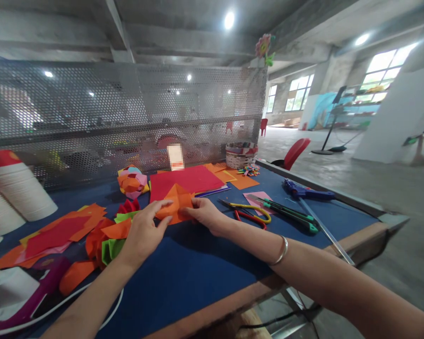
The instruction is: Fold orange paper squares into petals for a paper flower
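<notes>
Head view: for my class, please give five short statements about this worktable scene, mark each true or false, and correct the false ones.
1. The left hand and right hand both hold the orange paper. True.
2. A bracelet is worn on the left arm. False: the silver bracelet is on the right arm.
3. The tool with red and yellow handles lies to the right of the right hand. True.
4. The basket stands at the table's near left corner. False: the basket stands toward the back right, by the perforated panel.
5. A red chair shows beyond the table. True.
</notes>
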Demonstrator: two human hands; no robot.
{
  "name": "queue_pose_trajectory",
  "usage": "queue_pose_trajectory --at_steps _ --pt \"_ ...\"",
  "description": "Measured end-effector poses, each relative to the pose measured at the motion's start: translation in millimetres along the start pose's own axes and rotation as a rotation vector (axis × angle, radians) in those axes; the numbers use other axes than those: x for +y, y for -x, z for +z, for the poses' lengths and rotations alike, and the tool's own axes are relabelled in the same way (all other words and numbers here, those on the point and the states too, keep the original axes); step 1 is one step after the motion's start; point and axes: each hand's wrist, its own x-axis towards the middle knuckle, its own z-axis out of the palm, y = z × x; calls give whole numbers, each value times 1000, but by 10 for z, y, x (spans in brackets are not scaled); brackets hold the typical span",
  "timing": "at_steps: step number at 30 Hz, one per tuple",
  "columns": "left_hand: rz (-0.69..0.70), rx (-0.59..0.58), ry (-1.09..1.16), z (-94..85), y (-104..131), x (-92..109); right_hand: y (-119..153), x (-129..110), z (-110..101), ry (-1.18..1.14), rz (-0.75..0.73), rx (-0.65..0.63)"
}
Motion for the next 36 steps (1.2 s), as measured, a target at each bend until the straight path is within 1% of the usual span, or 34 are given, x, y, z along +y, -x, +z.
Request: queue_pose_trajectory --at_steps 9,21,28,33,36 --pt "-14 -16 -20 -8 -3 -27 13 11 6 -34 -10 -19" --pt "3 -13 -27 24 19 6 28 33 40 -133 -20 -31" --pt "7 28 -43 38 20 -2 3 84 35 -121 -38 -34" --pt "19 16 -52 12 11 -9 -2 73 46 -88 -76 -45" --pt "13 29 -73 6 9 -28 14 60 53 -47 -110 -48"
